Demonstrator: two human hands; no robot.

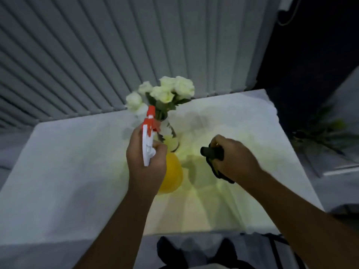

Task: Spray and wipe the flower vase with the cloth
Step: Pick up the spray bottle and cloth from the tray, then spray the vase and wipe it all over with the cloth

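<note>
You were at the spray step: your left hand (145, 164) clamped the spray bottle (171, 175), nozzle apparently toward the vase (169, 136) just beyond it. Your right hand (233, 158), fisted on the cloth (213, 158), had wiping next.

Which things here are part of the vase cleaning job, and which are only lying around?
For the job:
- spray bottle, held in the left hand
- dark cloth, gripped in the right hand
- glass vase with white roses

Not part of it:
- green plant on the floor at the right
- ribbed wall panel behind the table
</note>
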